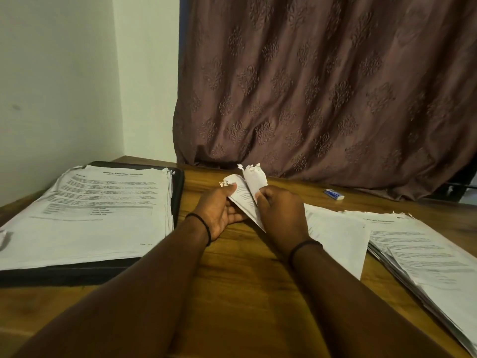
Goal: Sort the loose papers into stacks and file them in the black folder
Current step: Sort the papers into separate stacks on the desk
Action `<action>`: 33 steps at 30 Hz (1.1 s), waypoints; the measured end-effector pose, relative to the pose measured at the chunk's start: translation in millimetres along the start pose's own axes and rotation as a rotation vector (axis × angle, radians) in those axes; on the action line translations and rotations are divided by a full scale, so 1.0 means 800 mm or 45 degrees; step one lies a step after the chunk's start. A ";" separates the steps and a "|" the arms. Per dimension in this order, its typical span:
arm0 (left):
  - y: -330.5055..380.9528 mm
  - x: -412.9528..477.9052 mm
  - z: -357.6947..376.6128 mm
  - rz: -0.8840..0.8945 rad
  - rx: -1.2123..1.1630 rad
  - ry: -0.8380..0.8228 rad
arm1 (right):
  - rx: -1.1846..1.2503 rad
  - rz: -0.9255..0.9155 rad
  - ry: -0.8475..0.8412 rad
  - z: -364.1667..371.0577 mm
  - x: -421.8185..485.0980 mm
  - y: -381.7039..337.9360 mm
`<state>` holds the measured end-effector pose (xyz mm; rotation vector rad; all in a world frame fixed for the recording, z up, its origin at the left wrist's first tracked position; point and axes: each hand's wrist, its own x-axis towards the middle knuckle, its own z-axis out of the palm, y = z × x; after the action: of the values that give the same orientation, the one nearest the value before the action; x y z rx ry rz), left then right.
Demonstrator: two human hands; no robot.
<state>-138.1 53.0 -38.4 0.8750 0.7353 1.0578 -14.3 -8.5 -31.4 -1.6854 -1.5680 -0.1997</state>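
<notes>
Paper sheets (pixel 247 195) with ragged torn top corners, printed text too blurred to read, pinched between my left hand (pixel 219 210) and right hand (pixel 281 215) above the surface (pixel 232 293). Black folder (pixel 178 200) at left carries a stack (pixel 103 210); heading partly reads "Education Transcript".

Black folder (pixel 178 200) lies open at left under a thick paper stack (pixel 103 213); messier loose papers (pixel 418 254) fan out right.

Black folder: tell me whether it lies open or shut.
Open. The black folder lies flat on the table, a paper stack resting inside it, its dark edge showing around the sheets.
</notes>
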 end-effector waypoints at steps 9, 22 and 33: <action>-0.001 0.000 0.002 0.091 0.038 0.102 | 0.013 0.070 0.174 -0.009 0.000 -0.004; -0.003 -0.008 0.001 0.062 0.078 -0.066 | 0.282 0.008 -0.009 0.004 -0.011 -0.006; -0.004 -0.007 0.000 0.101 0.095 -0.020 | 0.225 0.111 0.048 -0.001 -0.009 -0.003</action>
<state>-138.8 47.0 -40.8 0.9824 0.7357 1.0984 -17.4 -15.0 -34.3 -1.5986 -1.4379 -0.0464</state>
